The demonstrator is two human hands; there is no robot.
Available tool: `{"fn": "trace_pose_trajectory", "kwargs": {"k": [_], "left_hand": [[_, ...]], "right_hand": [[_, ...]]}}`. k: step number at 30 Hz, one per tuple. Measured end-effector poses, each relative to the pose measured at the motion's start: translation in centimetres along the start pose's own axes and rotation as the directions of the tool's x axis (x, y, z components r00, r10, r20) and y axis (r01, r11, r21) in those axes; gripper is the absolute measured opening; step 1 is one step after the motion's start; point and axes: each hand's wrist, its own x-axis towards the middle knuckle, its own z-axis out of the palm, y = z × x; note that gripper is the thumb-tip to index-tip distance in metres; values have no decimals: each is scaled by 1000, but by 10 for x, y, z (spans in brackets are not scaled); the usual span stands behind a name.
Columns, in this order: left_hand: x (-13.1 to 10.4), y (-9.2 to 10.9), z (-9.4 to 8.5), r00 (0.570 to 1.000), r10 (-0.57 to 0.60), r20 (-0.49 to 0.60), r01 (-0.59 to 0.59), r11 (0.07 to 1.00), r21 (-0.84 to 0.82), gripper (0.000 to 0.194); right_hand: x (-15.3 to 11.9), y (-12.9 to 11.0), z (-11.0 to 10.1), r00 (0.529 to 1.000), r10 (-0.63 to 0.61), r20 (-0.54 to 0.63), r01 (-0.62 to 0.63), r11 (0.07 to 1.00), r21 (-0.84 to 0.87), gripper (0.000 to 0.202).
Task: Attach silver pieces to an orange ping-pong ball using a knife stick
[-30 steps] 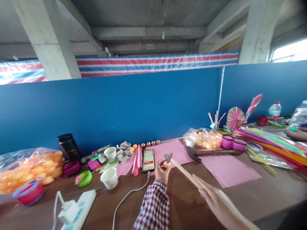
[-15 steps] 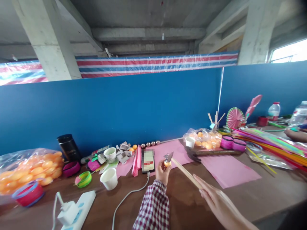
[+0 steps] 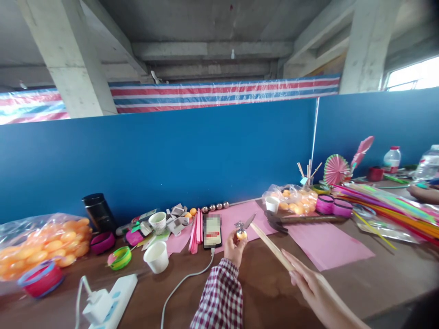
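Note:
My left hand [image 3: 235, 250], in a checked sleeve, pinches a small orange ball [image 3: 242, 236] above the table, in front of the phone [image 3: 212, 230]. Shiny silver bits [image 3: 239, 225] cover the ball's top. My right hand [image 3: 307, 276] is closed round the near end of a long, flat wooden stick [image 3: 272, 246]. The stick slants up and left toward the ball. A grey pointed piece [image 3: 250, 220] shows between the stick's far end and the silver bits; I cannot tell whether it is fixed to the stick or touches the ball.
Bags of orange balls [image 3: 58, 242] lie at the left and at the back right. White paper cups [image 3: 156, 257], a power strip [image 3: 115, 297], pink paper [image 3: 329, 246] and a hammer-like tool [image 3: 276, 223] are about. At far right, another person's hand [image 3: 423, 193] shows.
The wooden stick and my right hand have shifted slightly right and down. The ball in my left hand has moved a little right, and the grey piece now points more to the right.

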Motion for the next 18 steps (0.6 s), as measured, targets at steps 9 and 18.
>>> {"fn": "trace_pose_trajectory", "kwargs": {"k": [9,18], "left_hand": [[-5,11,3,994,-109,-21,101,967,-233,40],[-6,18,5,980,-197,-39,172,923,-345,27]], "right_hand": [[-1,1,1,998,60,6,-60,997,51,47],[1,1,8,998,39,42,-41,998,42,46]]}}
